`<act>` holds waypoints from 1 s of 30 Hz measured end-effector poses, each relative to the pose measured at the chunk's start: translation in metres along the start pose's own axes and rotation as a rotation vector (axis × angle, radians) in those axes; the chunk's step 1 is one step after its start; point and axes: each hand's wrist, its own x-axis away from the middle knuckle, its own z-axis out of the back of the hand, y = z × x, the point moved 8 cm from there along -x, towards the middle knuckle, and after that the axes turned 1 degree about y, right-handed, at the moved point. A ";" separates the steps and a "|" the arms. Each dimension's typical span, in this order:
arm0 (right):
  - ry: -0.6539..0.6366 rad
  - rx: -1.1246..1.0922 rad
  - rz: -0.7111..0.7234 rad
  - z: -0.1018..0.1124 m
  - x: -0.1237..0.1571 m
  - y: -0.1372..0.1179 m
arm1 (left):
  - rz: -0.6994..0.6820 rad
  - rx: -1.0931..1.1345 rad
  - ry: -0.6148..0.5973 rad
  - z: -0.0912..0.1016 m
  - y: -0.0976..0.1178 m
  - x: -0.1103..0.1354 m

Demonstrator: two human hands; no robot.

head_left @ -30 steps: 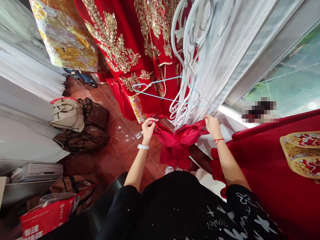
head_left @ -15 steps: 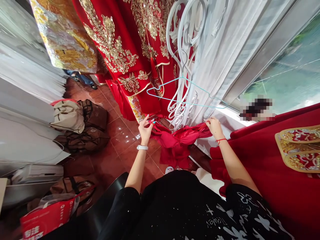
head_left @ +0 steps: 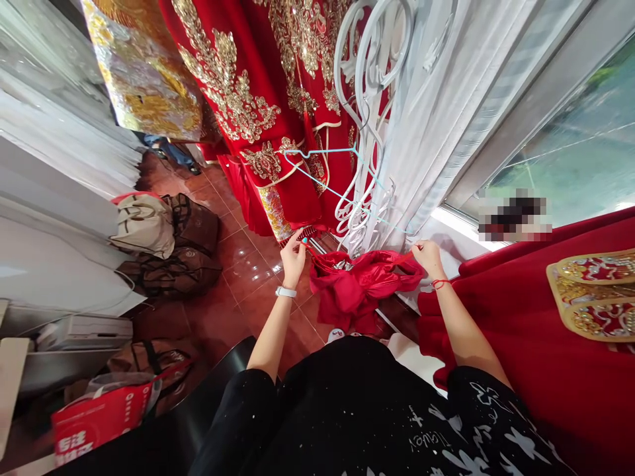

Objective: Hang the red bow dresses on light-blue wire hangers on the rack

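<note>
Between my two hands hangs a red dress [head_left: 350, 291], its thin straps pulled apart and its top sagging open. My left hand [head_left: 294, 256] pinches one strap, thumb and fingers together. The other strap is pinched in my right hand [head_left: 426, 258]. Beyond the dress, a light blue hanger [head_left: 327, 151] hangs by its hook from a white scrolled metal rack [head_left: 342, 73]; neither hand touches it. The lower part of the dress drops toward the floor near my shoes.
Red gowns with gold embroidery [head_left: 238, 92] hang ahead. At left, brown bags [head_left: 191, 228] and a cream bag [head_left: 143, 221] lie on the tiled floor [head_left: 238, 277]. A red shopping bag [head_left: 102, 420] sits lower left. Another red garment [head_left: 510, 291] spreads at right beside the window [head_left: 585, 145].
The hanger has swung and tilted, its left end rising and its right end dropping. The dress's top has sagged wider open between my hands. Both hands keep their pinch.
</note>
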 end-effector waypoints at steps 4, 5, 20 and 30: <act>-0.068 -0.162 -0.046 -0.012 0.003 -0.007 | 0.072 0.240 -0.026 -0.012 -0.009 0.004; -0.087 -0.208 -0.065 -0.018 0.006 -0.008 | 0.084 0.281 -0.044 -0.015 -0.011 0.004; -0.357 -0.852 -0.257 -0.073 0.025 -0.077 | -0.082 0.330 -0.151 -0.005 -0.013 -0.014; -0.142 -1.282 -0.150 -0.054 -0.008 -0.169 | -0.212 0.344 -0.141 0.032 0.011 -0.053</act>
